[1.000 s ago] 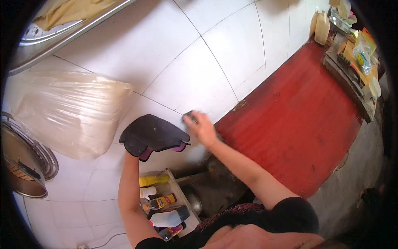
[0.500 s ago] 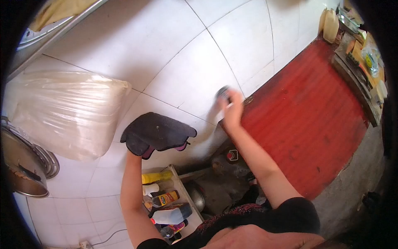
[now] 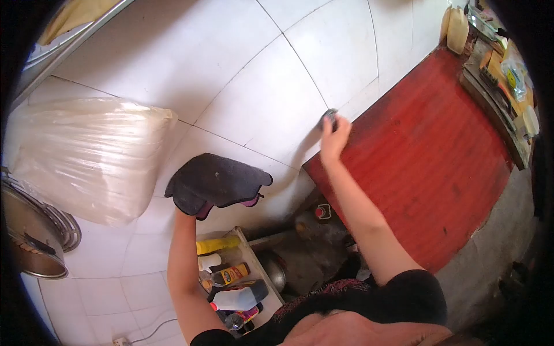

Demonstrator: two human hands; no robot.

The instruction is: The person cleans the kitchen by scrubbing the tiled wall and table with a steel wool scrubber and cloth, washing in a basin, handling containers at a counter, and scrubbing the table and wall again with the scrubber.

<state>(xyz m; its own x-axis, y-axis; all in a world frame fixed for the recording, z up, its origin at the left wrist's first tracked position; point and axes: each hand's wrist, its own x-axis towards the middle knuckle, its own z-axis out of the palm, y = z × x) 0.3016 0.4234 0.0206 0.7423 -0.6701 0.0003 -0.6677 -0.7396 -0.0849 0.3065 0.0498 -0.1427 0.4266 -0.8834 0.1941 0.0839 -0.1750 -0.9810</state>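
Against the white tiled wall (image 3: 259, 92), my right hand (image 3: 336, 138) pinches a dark, metallic-looking scouring pad (image 3: 328, 117), just beyond the corner of the red board. A dark grey cloth (image 3: 216, 180) with a purple underside and scalloped edge covers my left hand. It is carried on that hand in front of the wall, and the fingers are hidden beneath it. Only my left wrist and forearm show below the cloth.
The red board (image 3: 421, 167) spans the right, with clutter (image 3: 508, 75) along its far edge. A stuffed plastic bag (image 3: 86, 155) and a metal pot (image 3: 34, 242) are at left. Several bottles, including a sauce bottle (image 3: 231, 275), lie in a shelf tray (image 3: 259, 262) below.
My right hand has moved right and slightly up along the tiles with the scouring pad, closer to the red board's edge. My left hand and the cloth stay nearly in place.
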